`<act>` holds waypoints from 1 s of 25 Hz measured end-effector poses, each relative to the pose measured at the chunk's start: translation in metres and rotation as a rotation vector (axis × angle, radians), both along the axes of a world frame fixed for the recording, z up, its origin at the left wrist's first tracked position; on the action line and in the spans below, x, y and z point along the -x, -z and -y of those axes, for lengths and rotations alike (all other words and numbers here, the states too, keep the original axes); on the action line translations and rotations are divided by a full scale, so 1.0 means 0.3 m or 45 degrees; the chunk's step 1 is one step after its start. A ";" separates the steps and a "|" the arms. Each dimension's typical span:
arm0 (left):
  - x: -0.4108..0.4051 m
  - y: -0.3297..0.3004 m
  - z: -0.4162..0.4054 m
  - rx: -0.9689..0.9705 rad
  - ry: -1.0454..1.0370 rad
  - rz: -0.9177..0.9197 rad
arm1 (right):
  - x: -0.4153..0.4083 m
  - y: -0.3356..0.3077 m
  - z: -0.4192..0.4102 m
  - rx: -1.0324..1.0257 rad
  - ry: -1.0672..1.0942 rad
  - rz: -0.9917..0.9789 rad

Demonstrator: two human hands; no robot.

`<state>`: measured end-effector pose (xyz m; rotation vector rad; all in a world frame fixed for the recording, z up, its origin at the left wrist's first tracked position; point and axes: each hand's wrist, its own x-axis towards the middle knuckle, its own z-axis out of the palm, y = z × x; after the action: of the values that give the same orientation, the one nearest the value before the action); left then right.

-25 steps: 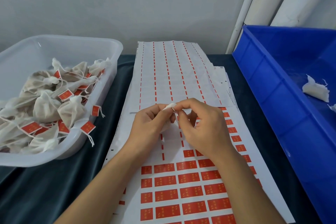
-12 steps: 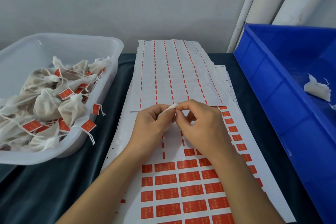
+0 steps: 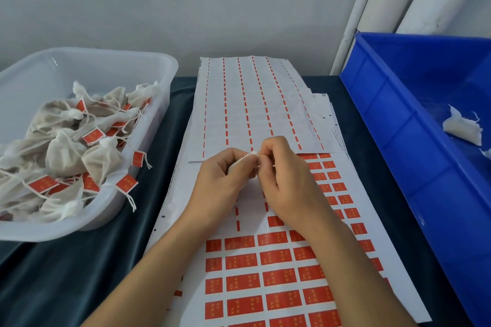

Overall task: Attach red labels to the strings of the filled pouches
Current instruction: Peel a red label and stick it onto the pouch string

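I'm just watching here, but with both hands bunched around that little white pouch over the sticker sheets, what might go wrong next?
1. The pouch is nearly buried between the left hand and right hand, so its string is hard to see; a label could stick crooked or onto a finger.
2. Both forearms lie across the label sheet; they might drag it or lift stickers.
3. Labels already hang over the rim of the clear tub; one more tossed pouch could snag them.

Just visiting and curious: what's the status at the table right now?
Left hand and right hand both pinching a white pouch above the label sheet. No red label on it. Nothing in the way.
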<state>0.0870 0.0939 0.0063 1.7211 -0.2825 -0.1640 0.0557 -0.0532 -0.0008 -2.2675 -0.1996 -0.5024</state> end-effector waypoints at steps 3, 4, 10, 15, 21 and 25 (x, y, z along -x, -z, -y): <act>0.007 -0.012 -0.009 0.126 0.042 -0.072 | 0.007 -0.001 -0.008 -0.114 -0.009 0.016; 0.008 -0.016 -0.012 0.149 0.067 -0.064 | 0.009 -0.003 -0.010 -0.132 -0.004 0.021; 0.000 -0.021 -0.010 0.127 0.107 -0.051 | 0.007 -0.017 0.020 -0.038 0.154 0.022; -0.002 -0.018 -0.011 0.097 0.153 -0.039 | -0.005 -0.006 0.020 0.074 0.321 0.077; 0.001 -0.002 -0.017 -0.131 0.138 0.053 | -0.014 -0.016 0.025 -0.240 0.219 0.094; -0.006 0.002 -0.020 -0.134 0.151 0.053 | -0.012 -0.044 0.045 -0.810 0.097 -0.197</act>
<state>0.0888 0.0998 0.0057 1.8146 -0.4138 -0.2337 0.0594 -0.0666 0.0124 -1.6824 0.1155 -0.3609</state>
